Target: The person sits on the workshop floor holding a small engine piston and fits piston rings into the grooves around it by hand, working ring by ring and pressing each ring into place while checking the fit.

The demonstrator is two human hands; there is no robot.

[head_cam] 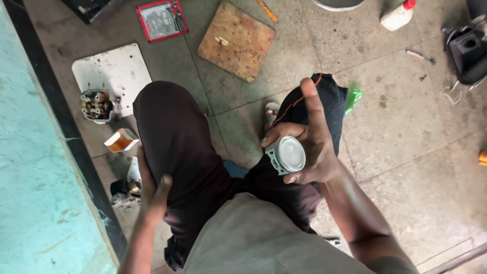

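Piston (287, 155) gripped in right hand (309, 147); left hand (152, 190) apart, on thigh.

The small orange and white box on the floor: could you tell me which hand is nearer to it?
Left. The left hand rests on the thigh just right of and below the box; the right hand is far to its right, holding a round metal part.

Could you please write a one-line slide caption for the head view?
Seated person's right hand holds a round metal piston; left hand rests on the thigh.
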